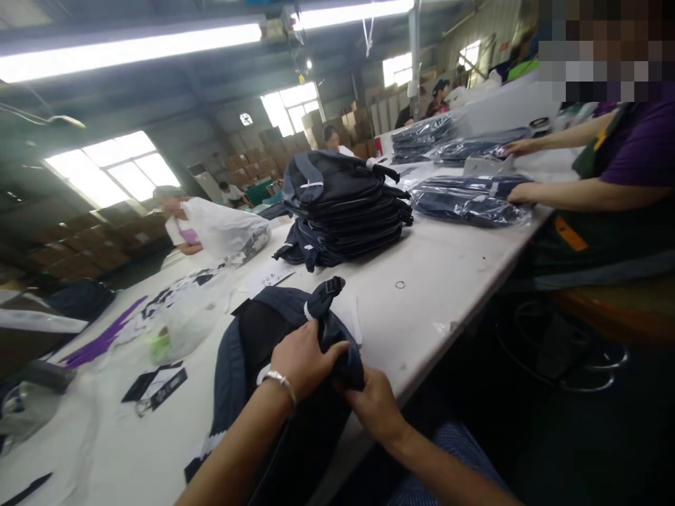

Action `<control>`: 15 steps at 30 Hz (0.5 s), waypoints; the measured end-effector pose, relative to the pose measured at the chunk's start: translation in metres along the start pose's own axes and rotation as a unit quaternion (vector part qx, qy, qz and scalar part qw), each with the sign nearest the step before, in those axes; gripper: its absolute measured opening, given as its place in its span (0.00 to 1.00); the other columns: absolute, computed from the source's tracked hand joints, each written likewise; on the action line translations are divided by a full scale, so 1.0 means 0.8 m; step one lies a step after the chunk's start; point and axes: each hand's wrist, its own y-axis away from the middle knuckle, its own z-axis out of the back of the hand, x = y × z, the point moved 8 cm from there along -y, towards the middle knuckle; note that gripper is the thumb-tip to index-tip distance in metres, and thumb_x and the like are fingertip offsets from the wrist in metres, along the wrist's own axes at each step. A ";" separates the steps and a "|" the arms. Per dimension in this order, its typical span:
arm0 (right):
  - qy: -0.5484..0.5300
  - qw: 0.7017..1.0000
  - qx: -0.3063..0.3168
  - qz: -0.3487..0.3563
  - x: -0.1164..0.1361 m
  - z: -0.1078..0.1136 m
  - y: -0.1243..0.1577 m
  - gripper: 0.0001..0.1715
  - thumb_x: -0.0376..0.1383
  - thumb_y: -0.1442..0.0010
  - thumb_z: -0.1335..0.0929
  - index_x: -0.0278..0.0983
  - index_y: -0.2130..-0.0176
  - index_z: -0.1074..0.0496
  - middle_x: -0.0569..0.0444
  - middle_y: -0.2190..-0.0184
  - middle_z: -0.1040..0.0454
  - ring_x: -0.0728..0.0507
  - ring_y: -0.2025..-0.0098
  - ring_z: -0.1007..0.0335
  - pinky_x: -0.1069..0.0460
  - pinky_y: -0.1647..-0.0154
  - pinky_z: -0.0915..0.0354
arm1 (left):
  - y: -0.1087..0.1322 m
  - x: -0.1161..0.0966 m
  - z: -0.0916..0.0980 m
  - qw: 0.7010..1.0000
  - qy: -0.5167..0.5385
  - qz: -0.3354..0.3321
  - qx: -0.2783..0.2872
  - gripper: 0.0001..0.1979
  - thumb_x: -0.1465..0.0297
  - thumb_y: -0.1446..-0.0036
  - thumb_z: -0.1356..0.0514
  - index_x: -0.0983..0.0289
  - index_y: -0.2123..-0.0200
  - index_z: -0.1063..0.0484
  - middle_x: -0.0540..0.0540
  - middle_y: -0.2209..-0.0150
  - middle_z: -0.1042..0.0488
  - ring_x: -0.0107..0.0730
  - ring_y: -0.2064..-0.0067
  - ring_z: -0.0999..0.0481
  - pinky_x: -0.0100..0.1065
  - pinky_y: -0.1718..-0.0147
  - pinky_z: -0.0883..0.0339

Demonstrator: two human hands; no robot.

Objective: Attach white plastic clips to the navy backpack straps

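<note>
A dark navy and black backpack [266, 316] lies on the white table in front of me, its shoulder strap and buckle turned up at the top. My left hand [303, 355], with a bracelet at the wrist, grips its navy fabric near the strap. Lower on the same side, my right hand [377, 404] pinches the bag's edge; its fingertips are partly hidden under the cloth. Just beyond stands a stack of similar backpacks [342, 204], and a white paper shows beside the bag.
On the right, a co-worker's hands [522, 193] rest on a plastic-wrapped backpack [464, 200]. More wrapped bags [422, 137] lie behind. Black tags [155, 386], a green tape roll [159, 342] and purple strips [108, 334] lie on the left. The table edge [448, 334] runs close on my right.
</note>
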 end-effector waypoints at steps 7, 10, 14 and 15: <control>-0.028 0.998 -0.027 -0.048 -0.019 0.011 0.007 0.26 0.50 0.49 0.30 0.34 0.57 0.27 0.49 0.61 0.22 0.37 0.57 0.27 0.45 0.56 0.31 | -0.009 0.024 -0.030 0.990 0.134 0.018 -0.039 0.21 0.55 0.42 0.48 0.63 0.65 0.22 0.60 0.68 0.21 0.44 0.64 0.22 0.36 0.67 0.35; -0.015 0.998 -0.053 -0.030 -0.011 0.020 -0.001 0.34 0.49 0.52 0.27 0.36 0.50 0.31 0.47 0.54 0.24 0.37 0.51 0.29 0.43 0.48 0.34 | 0.010 0.045 -0.038 0.959 0.242 0.070 -0.127 0.22 0.53 0.42 0.48 0.64 0.62 0.22 0.58 0.68 0.20 0.42 0.64 0.22 0.35 0.66 0.34; -0.043 0.996 -0.060 -0.057 -0.012 0.020 -0.017 0.39 0.48 0.53 0.27 0.36 0.46 0.35 0.48 0.56 0.24 0.39 0.54 0.27 0.45 0.51 0.32 | 0.034 0.060 -0.051 0.898 0.348 0.132 -0.233 0.24 0.52 0.43 0.47 0.65 0.58 0.23 0.57 0.64 0.20 0.43 0.61 0.22 0.37 0.62 0.32; -0.047 0.995 -0.062 -0.058 -0.013 0.020 -0.020 0.37 0.47 0.53 0.27 0.36 0.47 0.34 0.48 0.57 0.24 0.40 0.56 0.26 0.45 0.52 0.31 | 0.039 0.060 -0.054 0.889 0.359 0.142 -0.248 0.24 0.52 0.43 0.46 0.64 0.56 0.24 0.57 0.62 0.20 0.44 0.59 0.22 0.38 0.60 0.31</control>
